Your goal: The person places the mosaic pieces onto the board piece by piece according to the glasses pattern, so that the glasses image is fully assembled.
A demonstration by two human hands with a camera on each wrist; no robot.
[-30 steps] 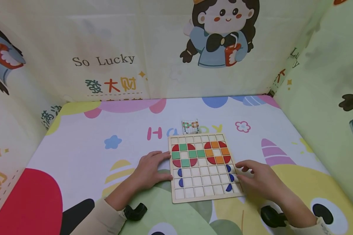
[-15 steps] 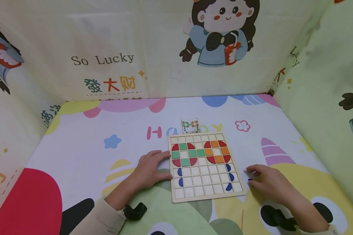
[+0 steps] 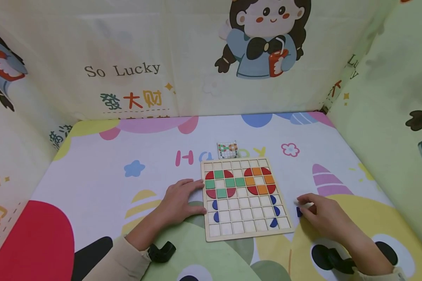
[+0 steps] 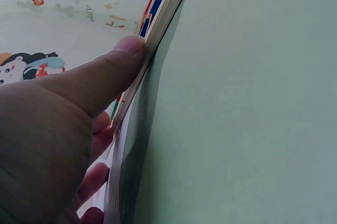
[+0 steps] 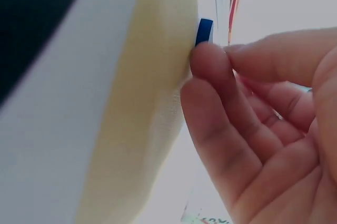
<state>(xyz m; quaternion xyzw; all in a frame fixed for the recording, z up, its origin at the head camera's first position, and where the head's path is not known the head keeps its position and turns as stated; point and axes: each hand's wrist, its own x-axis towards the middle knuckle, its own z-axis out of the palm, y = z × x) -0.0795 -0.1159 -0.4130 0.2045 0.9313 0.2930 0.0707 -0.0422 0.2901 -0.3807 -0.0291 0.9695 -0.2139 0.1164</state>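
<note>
A square wooden grid board (image 3: 233, 237) lies on the printed tablecloth. Red quarter-round pieces, green squares (image 3: 240, 182) and orange squares (image 3: 262, 189) form two rings joined by green on it. Small blue rounded pieces (image 3: 216, 217) sit lower down, near both sides. My left hand (image 3: 177, 203) rests at the board's left edge, thumb and fingertips touching the rim. Right of the board, my right hand (image 3: 325, 216) pinches a small blue puzzle piece (image 5: 204, 31) between thumb and fingertips. Its full outline is hidden by the fingers.
A small pattern card (image 3: 228, 150) lies just beyond the board's far edge. Printed cloth walls (image 3: 197, 58) stand at the back and both sides. A black wrist strap part (image 3: 161, 252) shows at the left sleeve.
My right hand has drawn away from the board's right edge to the right, and the blue piece now shows at its fingertips. The left hand stays at the board.
</note>
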